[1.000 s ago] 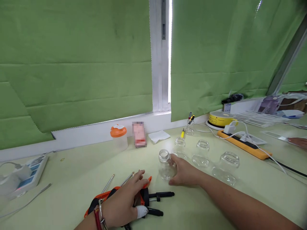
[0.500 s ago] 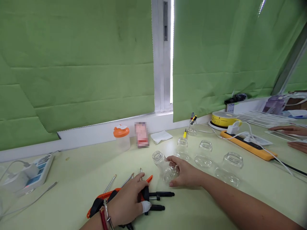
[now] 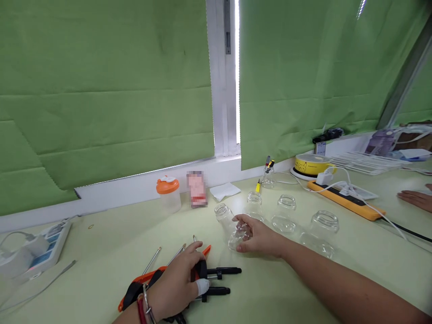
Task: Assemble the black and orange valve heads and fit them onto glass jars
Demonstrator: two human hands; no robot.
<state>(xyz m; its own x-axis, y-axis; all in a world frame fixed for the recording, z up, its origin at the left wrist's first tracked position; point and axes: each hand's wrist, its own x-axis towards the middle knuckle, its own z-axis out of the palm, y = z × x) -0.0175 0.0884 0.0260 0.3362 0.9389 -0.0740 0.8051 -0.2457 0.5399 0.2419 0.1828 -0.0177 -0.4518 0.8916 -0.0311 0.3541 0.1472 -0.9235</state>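
Observation:
My right hand is closed around the lower side of a clear glass jar, which leans left with its open mouth up. My left hand lies over an orange-and-black tool holder, thumb and fingers around its black part; a white wrap covers the thumb. Thin metal shafts stick out of the holder's far side, and black handles point right. Part of the holder is hidden under the hand. Right of the held jar stand three more clear jars, open at the top.
An orange-lidded cup, a blurred pink box and a white tissue are at the back. Screwdrivers stand in a small jar. Power strips lie left and right. Another person's hand rests far right.
The jar in my right hand has shifted slightly up and stands a little less close to the tool holder. The view has turned slightly right. The other person's hands have drawn back rightward.

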